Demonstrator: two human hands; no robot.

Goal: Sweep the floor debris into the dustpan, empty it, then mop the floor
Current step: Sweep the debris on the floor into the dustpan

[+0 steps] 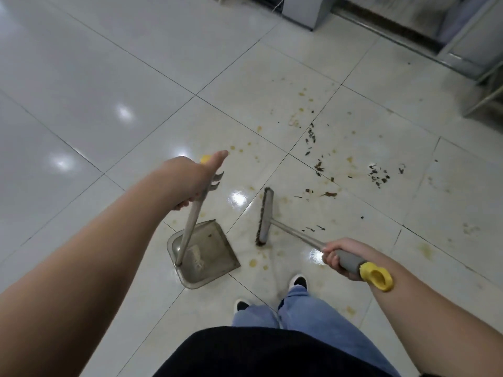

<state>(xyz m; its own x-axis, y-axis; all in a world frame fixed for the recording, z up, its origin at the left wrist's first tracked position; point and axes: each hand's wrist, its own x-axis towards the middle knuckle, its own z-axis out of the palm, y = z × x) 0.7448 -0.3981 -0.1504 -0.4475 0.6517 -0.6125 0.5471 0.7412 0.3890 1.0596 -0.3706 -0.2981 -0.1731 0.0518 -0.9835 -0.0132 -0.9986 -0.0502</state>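
Observation:
My left hand (194,176) grips the upright handle of a grey dustpan (209,250) whose pan rests on the tiled floor just in front of my feet. My right hand (341,257) holds the grey grip of a broom with a yellow end cap (377,276). The broom head (265,216) touches the floor to the right of the dustpan. Dark debris (378,174) lies scattered on the tiles beyond and to the right of the broom head, among yellowish stains (302,92).
Grey cabinets or appliances (307,9) stand along the far wall, and a metal-framed unit (479,50) is at the top right. Glossy white tiles (81,91) stretch to the left. My shoes (298,281) stand just behind the dustpan.

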